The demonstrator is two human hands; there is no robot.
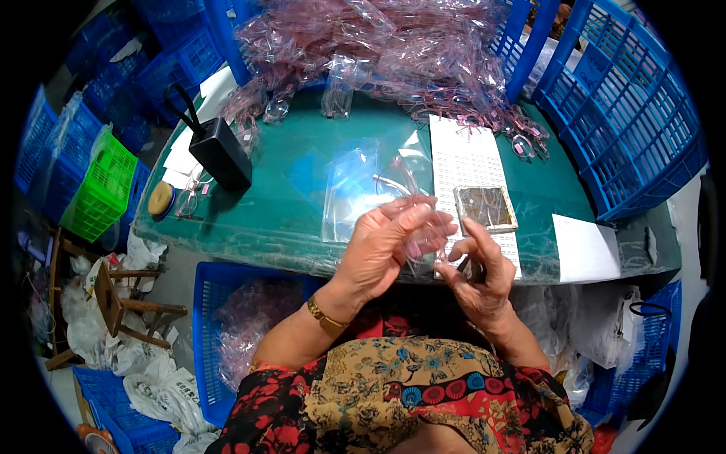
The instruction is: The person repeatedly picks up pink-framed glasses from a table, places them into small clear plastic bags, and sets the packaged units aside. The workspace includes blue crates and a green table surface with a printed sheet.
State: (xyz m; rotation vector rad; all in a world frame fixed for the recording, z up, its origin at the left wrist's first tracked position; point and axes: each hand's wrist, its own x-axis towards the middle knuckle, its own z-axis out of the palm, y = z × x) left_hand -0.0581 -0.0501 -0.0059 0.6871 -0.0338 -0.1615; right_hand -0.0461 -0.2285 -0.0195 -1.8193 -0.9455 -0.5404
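Over the front of the green-topped table (272, 210), my left hand (377, 244) holds a pair of eyeglasses (417, 244) with thin, see-through pinkish frames and a small pink tag. My right hand (482, 272) is close beside it, with thumb and forefinger at the right end of the glasses; whether they pinch it is hard to tell. Beyond my left hand lie clear plastic sleeves (349, 187) on the table. A printed sheet of small labels (465, 159) runs away from me near my right hand, with a shallow square dish (486, 209) on it.
A large heap of bagged pink glasses (374, 45) lies at the back. A black box with a strap (220, 153), a round sponge (162, 200) and another pair of glasses (187, 198) stand at left. A blue crate (618, 113) and white paper (587, 247) are at right; another blue crate (207, 340) is below.
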